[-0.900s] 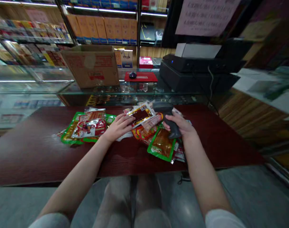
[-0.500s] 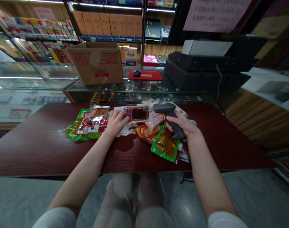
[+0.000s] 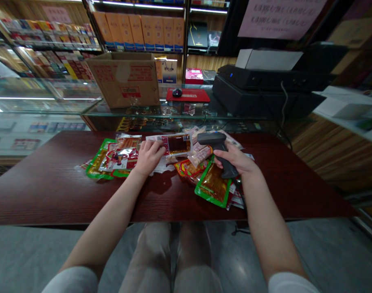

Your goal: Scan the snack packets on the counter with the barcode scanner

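With the cardboard box [image 3: 129,83] as landmark, I'm keeping my hands apart in front: my left hand [image 3: 149,156] is gripping a snack packet [image 3: 179,144]; my right hand [image 3: 233,158], right of the box, is clasping a scanner [image 3: 216,142] above piled packets [image 3: 213,185].

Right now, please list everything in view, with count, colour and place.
Packet piles: two, green-red, on table.
Scanner: one, dark grey, over right pile.
Held packet: one, white-brown, between piles.
Table: one, dark red, foreground.
Carton: one, brown, glass counter.
Mouse: one, black, on red mat.
Machines: count unclear, black, counter's right.
Box: one, white, atop machines.
Boxes: one row, orange, back shelf.
Sign: one, pink, upper right.
Small goods: many, mixed, shelves.
Legs: two, greyish, below table.
Left hand: one, on packet.
Right hand: one, around scanner.
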Motion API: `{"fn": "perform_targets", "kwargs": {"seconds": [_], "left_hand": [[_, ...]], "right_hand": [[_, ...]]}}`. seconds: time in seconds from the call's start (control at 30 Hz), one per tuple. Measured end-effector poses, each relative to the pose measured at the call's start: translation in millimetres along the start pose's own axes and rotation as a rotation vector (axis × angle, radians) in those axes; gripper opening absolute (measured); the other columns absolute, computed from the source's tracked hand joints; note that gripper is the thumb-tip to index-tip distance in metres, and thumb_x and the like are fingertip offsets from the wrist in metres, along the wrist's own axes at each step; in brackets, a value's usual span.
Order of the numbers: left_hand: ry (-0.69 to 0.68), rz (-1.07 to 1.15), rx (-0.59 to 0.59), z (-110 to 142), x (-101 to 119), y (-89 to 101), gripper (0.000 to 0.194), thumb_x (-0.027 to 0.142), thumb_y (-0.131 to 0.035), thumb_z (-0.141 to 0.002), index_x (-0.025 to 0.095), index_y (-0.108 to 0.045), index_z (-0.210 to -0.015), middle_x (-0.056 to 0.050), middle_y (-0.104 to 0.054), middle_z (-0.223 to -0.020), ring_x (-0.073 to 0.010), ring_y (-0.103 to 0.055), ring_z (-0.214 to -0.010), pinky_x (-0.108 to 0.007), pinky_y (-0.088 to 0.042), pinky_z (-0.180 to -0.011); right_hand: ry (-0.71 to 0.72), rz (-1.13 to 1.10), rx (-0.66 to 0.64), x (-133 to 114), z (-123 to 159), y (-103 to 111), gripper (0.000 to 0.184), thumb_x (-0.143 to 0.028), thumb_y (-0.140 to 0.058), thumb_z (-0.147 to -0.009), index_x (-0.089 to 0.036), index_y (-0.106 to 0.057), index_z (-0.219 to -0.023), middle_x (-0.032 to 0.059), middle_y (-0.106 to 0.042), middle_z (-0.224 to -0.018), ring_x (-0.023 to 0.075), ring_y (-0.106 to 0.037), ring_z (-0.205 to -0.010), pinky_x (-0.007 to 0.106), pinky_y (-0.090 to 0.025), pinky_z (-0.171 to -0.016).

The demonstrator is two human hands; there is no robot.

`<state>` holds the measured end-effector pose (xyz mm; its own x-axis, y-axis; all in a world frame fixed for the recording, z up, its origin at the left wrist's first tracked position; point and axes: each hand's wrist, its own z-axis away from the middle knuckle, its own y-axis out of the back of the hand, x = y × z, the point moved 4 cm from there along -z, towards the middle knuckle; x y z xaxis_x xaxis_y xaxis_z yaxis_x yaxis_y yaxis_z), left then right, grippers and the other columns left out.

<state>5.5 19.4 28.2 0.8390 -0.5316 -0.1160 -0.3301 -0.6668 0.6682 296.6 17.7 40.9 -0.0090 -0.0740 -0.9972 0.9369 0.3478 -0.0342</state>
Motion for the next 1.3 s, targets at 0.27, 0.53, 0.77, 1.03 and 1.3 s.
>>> {"fn": "perform_targets", "kwargs": {"seconds": [0.27, 0.53, 0.77, 1.03, 1.3], "left_hand": [[-0.033, -0.091, 0.002, -0.7, 5.8, 3.0, 0.024, 0.011, -0.05, -0.088, 0.024, -0.068, -0.079, -0.009, -0.069, -0.099, -0.0233, -0.053, -0.085, -0.038, -0.038, -0.073], [0.198, -0.215, -0.161, -4.7, -8.9, 37.9, 0.023, 0.016, -0.046, -0.09, 0.021, -0.068, -0.089, -0.014, -0.066, -0.107, -0.0304, -0.055, -0.097, -0.044, -0.04, -0.08], [0.548, -0.221, -0.182, 40.8, -50.3, 67.3, 0.025, 0.026, -0.045, -0.088, 0.02, -0.069, -0.093, -0.02, -0.064, -0.106, -0.0424, -0.052, -0.11, -0.058, -0.038, -0.085], [0.664, -0.132, -0.565, 62.7, -77.8, 55.1, 0.062, 0.069, -0.048, -0.082, 0.016, -0.069, -0.105, -0.024, -0.062, -0.124, -0.0494, -0.053, -0.116, -0.068, -0.035, -0.096], [0.399, -0.137, -0.782, 46.9, -21.0, 14.5, 0.056, 0.055, -0.041, -0.092, 0.026, -0.054, -0.139, -0.016, -0.042, -0.153, -0.0402, -0.026, -0.146, -0.073, -0.014, -0.109]], "right_hand": [[0.02, -0.016, 0.011, -2.8, 2.2, -2.2, 0.048, -0.043, -0.08, -0.069, -0.021, -0.051, -0.1, -0.0042, -0.058, -0.065, 0.0082, -0.049, -0.046, 0.021, -0.038, -0.042], [0.024, -0.04, 0.005, 3.6, -3.0, 3.3, 0.049, -0.041, -0.079, -0.07, -0.021, -0.05, -0.105, -0.0056, -0.057, -0.061, 0.0095, -0.05, -0.045, 0.021, -0.039, -0.042], [-0.021, -0.033, -0.01, 2.9, -2.1, 3.2, 0.044, -0.043, -0.078, -0.071, -0.02, -0.052, -0.098, -0.0057, -0.056, -0.053, 0.0096, -0.05, -0.044, 0.021, -0.039, -0.042], [-0.028, -0.06, 0.011, 2.3, -3.4, 3.7, 0.046, -0.041, -0.078, -0.069, -0.02, -0.05, -0.099, -0.0065, -0.055, -0.056, 0.0093, -0.05, -0.044, 0.021, -0.038, -0.041], [-0.031, -0.053, 0.013, 2.8, -2.8, 3.7, 0.048, -0.043, -0.079, -0.069, -0.02, -0.048, -0.097, -0.0068, -0.054, -0.054, 0.0095, -0.05, -0.044, 0.021, -0.039, -0.042]]}}
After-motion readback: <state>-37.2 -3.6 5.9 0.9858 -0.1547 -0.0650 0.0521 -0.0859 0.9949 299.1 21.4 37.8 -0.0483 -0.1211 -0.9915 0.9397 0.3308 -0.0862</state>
